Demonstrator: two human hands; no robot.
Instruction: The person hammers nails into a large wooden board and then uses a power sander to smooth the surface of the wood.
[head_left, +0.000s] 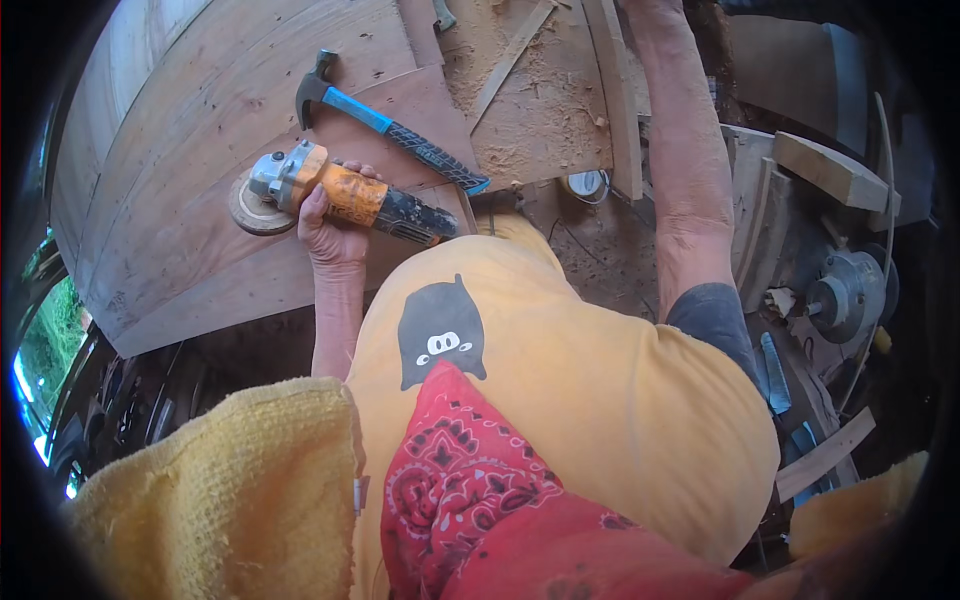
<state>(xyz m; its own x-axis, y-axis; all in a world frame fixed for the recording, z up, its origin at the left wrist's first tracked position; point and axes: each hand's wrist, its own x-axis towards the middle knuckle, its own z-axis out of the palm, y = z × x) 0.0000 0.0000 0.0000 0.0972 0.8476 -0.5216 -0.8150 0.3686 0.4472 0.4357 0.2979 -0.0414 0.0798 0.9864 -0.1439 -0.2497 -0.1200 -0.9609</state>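
My left hand [335, 235] is closed around the body of an orange and black angle grinder [352, 196]. A round sanding disc [256, 206] is fitted at the grinder's silver head, on the left. Just beyond the grinder, a claw hammer [385, 122] with a blue and black handle lies on a large wooden panel [200, 130]. My right forearm [690, 150] stretches away to the far edge of the view, where the hand is cut off and its grip hidden.
Sawdust and a thin wood strip [512, 62] lie on a board [545, 115] at the far middle. Timber offcuts [835, 170] and a grey motor-like machine [848, 295] stand at the right. A white round object [586, 184] sits below the board. A yellow towel [225, 490] hangs at the near left.
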